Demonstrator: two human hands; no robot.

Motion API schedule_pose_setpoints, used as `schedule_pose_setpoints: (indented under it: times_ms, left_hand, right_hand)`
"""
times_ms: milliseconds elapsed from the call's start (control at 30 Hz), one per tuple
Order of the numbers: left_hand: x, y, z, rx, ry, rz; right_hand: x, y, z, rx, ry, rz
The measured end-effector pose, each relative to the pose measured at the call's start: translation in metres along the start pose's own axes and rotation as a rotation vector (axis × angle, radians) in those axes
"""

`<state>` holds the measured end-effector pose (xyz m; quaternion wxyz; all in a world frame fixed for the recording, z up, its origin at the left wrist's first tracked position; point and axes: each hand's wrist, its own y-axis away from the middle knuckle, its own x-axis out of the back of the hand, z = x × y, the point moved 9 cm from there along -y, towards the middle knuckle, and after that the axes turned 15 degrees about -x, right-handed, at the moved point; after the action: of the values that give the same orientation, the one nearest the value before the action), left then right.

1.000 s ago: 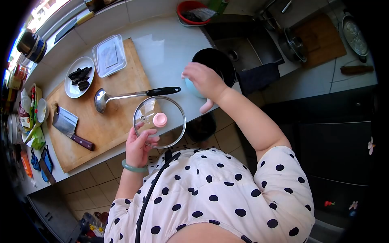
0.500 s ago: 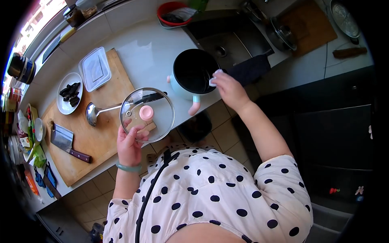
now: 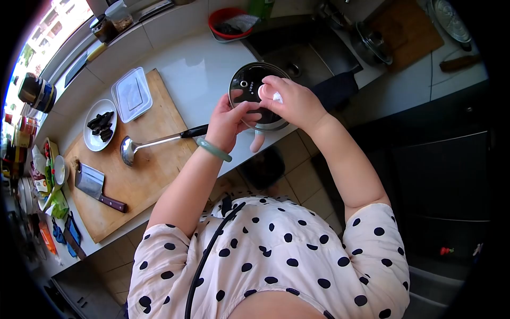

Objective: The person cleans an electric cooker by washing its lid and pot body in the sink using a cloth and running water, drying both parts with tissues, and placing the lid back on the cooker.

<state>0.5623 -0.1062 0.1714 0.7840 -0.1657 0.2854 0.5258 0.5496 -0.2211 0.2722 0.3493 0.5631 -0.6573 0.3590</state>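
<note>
The glass pot lid (image 3: 252, 75) with a steel rim is over the dark-inside cooking pot, whose pink-tipped handle (image 3: 257, 142) sticks out below. My left hand (image 3: 226, 121), a green bangle at its wrist, is closed on the lid's near-left edge. My right hand (image 3: 298, 105) is closed around the lid's pink knob (image 3: 261, 91), with a crumpled white tissue (image 3: 277, 98) in its fingers. Whether the lid rests fully on the pot rim, I cannot tell. A steel ladle (image 3: 159, 142) lies left of my left hand, its black handle end close to the wrist.
On the wooden cutting board (image 3: 154, 175) lie a cleaver (image 3: 90, 181), a plate (image 3: 91, 139) of dark pieces and a clear plastic container (image 3: 132, 98). Behind the pot are the sink (image 3: 319, 58) and a red basin (image 3: 215, 20). A dark cloth (image 3: 334, 91) hangs over the sink's edge.
My left hand has carried the lid rightward from above the board's edge to over the pot. My right hand has moved from the pot's rim onto the lid's knob, keeping the tissue.
</note>
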Motion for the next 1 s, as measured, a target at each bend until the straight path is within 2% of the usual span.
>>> schedule_pose_setpoints:
  times_ms: [67,167,267,567,700,800,833,900,933,1000]
  left_hand:
    - [-0.004,-0.006,-0.008,0.044,0.03,-0.02]
    - [0.007,-0.002,0.003,0.008,-0.253,0.077]
    - [0.039,0.006,0.021,-0.202,-0.536,0.173]
    - [0.084,0.033,0.003,-0.136,-0.53,0.185]
    - [0.073,0.038,0.014,-0.247,-0.5,0.091]
    - [0.047,0.045,0.01,-0.18,-0.22,0.056]
    - [0.032,0.049,0.002,-0.079,0.011,-0.031]
    - [-0.005,0.061,-0.007,0.136,0.471,-0.209]
    - [-0.011,0.065,-0.007,0.166,0.453,-0.184]
    - [-0.012,0.07,-0.02,0.219,0.339,-0.215]
  right_hand:
    - [-0.001,-0.013,0.008,-0.042,0.035,-0.001]
    - [-0.012,-0.025,0.02,-0.028,0.08,0.002]
    - [-0.024,-0.03,0.03,-0.047,0.128,-0.018]
    - [-0.023,-0.035,0.02,-0.135,0.153,-0.125]
    - [-0.013,-0.017,0.019,-0.357,-0.419,-0.396]
    - [-0.029,0.01,0.009,-0.379,-1.063,-0.67]
    - [-0.033,0.022,0.001,-0.362,-1.273,-0.761]
    - [-0.044,0.04,0.016,-0.397,-1.355,-0.74]
    - [-0.049,0.05,0.017,-0.383,-1.453,-0.866]
    - [-0.053,0.06,0.032,-0.404,-1.408,-0.821]
